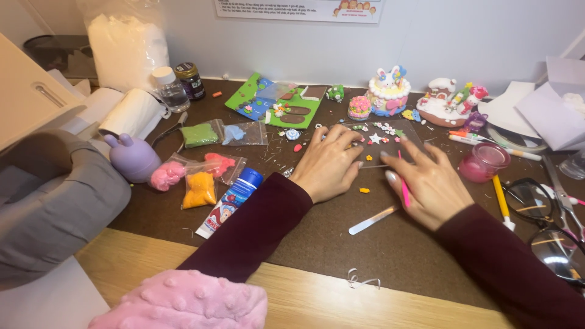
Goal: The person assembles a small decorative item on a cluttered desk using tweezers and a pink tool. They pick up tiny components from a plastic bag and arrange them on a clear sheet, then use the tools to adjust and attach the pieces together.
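Mostly, a big dark brown mat covered the wooden desk, and all the craft things lay on it. At the back stood a large bag of white stuffing, and near it lay a green clay board with little shapes stuck on. A white clay cake with a bunny on top stood just beside a small pink cake. On the left sat a purple bunny toy, with small bags of pink, orange, green and blue clay around it and a blue and white glue tube close by. In the middle lay a clear plastic sheet with tiny clay flowers and a white star on it. The left hand lay flat and open, its fingers spread and pressing on the near edge of the sheet, gripping nothing. The right hand rested just beside it, touching the sheet too, and held a thin pink stick tool pinched between its fingers. A pink glass cup stood near that hand, and a flat white stick lay on the mat below it.
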